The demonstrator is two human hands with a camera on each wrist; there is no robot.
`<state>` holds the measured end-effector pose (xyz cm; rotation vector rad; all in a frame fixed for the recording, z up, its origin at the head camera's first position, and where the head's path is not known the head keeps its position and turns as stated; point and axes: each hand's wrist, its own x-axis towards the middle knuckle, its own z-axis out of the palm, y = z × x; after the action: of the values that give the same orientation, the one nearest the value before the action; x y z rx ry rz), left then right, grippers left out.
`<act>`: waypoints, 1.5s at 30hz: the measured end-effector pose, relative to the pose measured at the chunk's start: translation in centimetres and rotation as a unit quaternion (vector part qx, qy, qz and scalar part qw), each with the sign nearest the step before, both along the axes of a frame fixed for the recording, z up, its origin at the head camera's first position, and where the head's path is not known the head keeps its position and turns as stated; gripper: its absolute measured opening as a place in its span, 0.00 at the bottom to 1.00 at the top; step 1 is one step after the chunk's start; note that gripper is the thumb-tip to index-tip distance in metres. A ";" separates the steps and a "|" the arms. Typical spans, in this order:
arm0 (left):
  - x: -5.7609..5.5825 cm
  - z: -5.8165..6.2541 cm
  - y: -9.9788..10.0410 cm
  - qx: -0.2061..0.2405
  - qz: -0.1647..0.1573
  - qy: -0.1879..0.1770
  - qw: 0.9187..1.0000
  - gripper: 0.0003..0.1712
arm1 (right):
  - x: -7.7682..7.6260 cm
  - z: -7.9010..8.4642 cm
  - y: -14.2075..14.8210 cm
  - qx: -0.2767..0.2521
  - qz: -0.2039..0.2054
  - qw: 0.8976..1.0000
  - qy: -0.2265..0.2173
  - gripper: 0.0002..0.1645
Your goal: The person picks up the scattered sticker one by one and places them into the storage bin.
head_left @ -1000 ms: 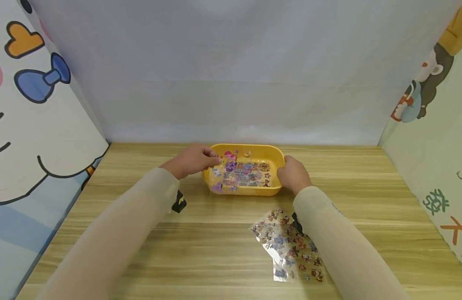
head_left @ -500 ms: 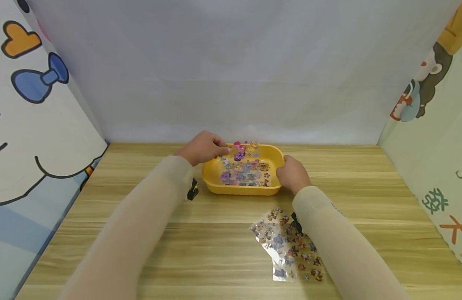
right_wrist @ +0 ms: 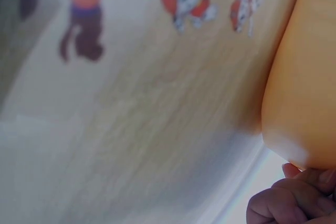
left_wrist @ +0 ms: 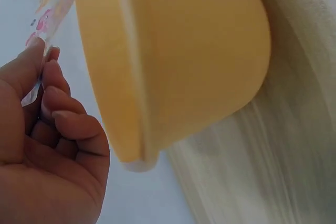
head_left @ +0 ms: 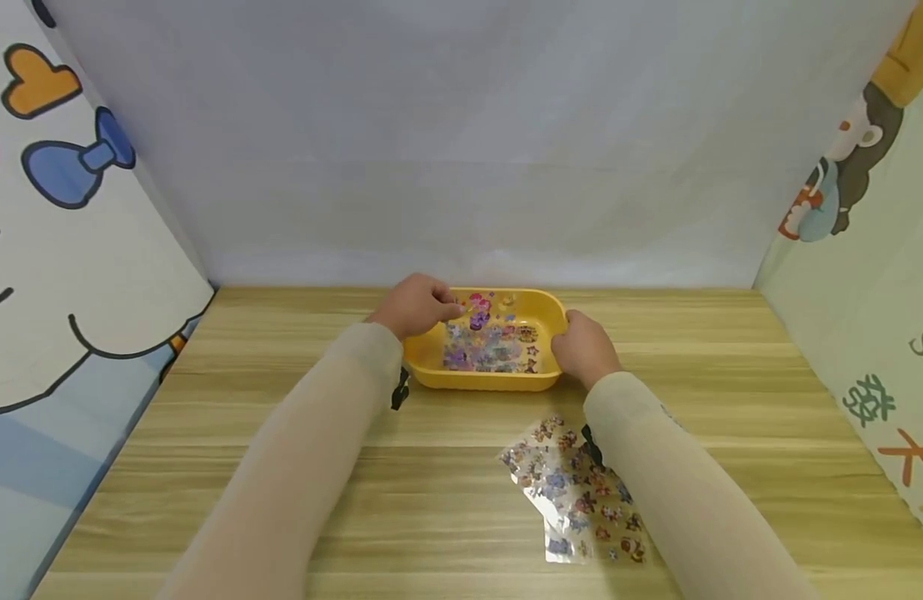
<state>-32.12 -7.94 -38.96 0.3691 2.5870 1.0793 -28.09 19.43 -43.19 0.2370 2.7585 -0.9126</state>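
A yellow plastic basin [head_left: 484, 382] stands near the back of the table, with colourful clear sticker sheets [head_left: 517, 360] lying in it. At its left rim, my left hand [head_left: 419, 307] pinches the corner of a clear sticker sheet [head_left: 479, 320] between thumb and index finger. This sheet, with pink and purple figures, overlaps the basin's inside in the head view. In the left wrist view the left hand [left_wrist: 55, 124] is beside the basin's outer wall [left_wrist: 205, 51], its other fingers curled. My right hand [head_left: 586, 346] grips the basin's right end; its fingers [right_wrist: 286, 203] show under the rim in the right wrist view.
More clear sticker sheets [head_left: 574, 493] lie overlapping on the wooden table [head_left: 416, 508], partly under the right forearm [head_left: 679, 475]. A pale curtain [head_left: 461, 167] rises behind the table. Printed panels stand at the left [head_left: 102, 275] and right [head_left: 844, 317].
My left hand has moved right and over the basin with its sticker sheet, rising first and then lowering slightly. The right hand keeps its grip in the same place.
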 end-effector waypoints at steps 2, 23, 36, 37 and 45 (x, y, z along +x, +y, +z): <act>0.0 -0.6 0.1 -0.006 0.005 0.004 1.000 0.26 | -0.1 0.0 0.0 0.004 0.002 1.000 -0.002 0.36; -0.3 -2.1 -1.0 -0.044 0.092 0.065 0.993 0.22 | 0.0 0.0 -0.3 0.004 0.009 1.000 0.005 0.36; 0.5 -1.7 -3.3 -0.024 0.108 0.051 0.992 0.13 | 0.2 0.1 -0.2 -0.019 0.014 1.000 0.008 0.35; 0.5 -1.7 -3.4 -0.022 0.111 0.049 0.992 0.13 | 0.3 0.0 -0.1 -0.019 0.015 1.000 0.010 0.35; 1.1 -2.6 -4.6 -0.021 0.125 0.060 0.990 0.14 | 0.6 -0.1 1.3 -0.047 0.024 0.998 0.041 0.42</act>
<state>-30.98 -12.57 -41.60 0.1030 2.8157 1.1095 -27.48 20.74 -43.33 0.1196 2.7741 -1.0582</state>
